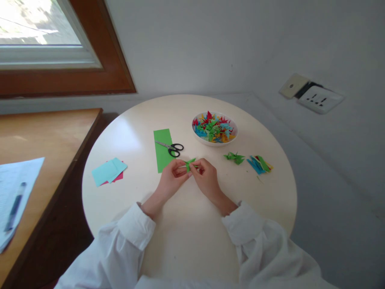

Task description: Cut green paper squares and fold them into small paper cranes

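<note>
Between my two hands, above the middle of the round table, is a small green origami crane [190,165]. My left hand [173,176] pinches its left side with closed fingers. From the right, my right hand [207,176] grips it between thumb and forefinger. Just beyond my left hand lies a green paper sheet [162,154], with black-handled scissors [174,149] resting partly on it. To the right of my hands sit several folded green cranes [235,157]. A white bowl [207,142] full of colourful paper cranes stands farther back.
Light blue paper squares [108,171] overlap a pink-red one at the table's left. Folded strips of coloured paper [260,164] lie at the right, with small green scraps nearby. A wooden desk [60,132] at the left holds a paper and a pen [15,206]. Walls stand behind and right.
</note>
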A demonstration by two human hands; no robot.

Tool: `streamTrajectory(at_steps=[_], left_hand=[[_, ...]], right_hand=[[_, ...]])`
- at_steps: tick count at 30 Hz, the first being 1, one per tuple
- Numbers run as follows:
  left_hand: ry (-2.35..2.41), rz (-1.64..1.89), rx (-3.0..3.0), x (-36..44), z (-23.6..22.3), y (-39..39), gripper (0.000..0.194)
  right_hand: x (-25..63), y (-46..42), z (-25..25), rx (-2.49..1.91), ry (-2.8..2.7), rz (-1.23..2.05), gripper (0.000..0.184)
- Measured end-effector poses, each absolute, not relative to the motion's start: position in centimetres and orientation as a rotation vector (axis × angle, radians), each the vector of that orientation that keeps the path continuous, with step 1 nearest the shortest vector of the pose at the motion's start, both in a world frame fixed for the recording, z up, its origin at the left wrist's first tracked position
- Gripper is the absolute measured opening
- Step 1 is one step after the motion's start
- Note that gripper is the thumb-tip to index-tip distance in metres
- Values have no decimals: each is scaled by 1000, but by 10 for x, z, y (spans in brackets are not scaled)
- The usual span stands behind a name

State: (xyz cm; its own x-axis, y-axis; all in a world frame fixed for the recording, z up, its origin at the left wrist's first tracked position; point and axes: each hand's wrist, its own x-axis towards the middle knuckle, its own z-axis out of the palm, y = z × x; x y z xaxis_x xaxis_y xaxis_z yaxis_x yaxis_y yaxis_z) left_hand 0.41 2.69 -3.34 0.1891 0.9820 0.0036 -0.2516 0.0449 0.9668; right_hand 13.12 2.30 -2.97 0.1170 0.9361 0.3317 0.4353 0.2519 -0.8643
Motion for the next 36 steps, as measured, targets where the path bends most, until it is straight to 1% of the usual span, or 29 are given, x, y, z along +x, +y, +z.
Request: streamTrajectory(at_steps=[5, 8, 12, 17, 26, 31, 36], left_hand=[[1035, 1200, 1103, 2, -29, 27, 26], [1141, 1235, 1119, 0, -24, 28, 19], [1139, 1295, 1099, -2, -21, 28, 16], [1135, 1306, 1118, -3, -19, 27, 14], [1130, 1274, 1164, -4, -15, 28, 13], [1172, 1217, 1153, -3, -16, 28, 16], [1159, 1252, 1229, -3, -23, 29, 10]], right_hand=[[131, 22, -28, -1270, -1529, 683, 10], [131, 21, -28, -1184, -1559, 711, 13], [134, 21, -28, -1147, -1543, 711, 19], [139, 26, -32, -1151, -1491, 599, 13], [138, 27, -35, -1095, -1523, 747, 9], [136, 27, -34, -1126, -1515, 760, 5], [135, 25, -33, -1150, -1578, 703, 5]])
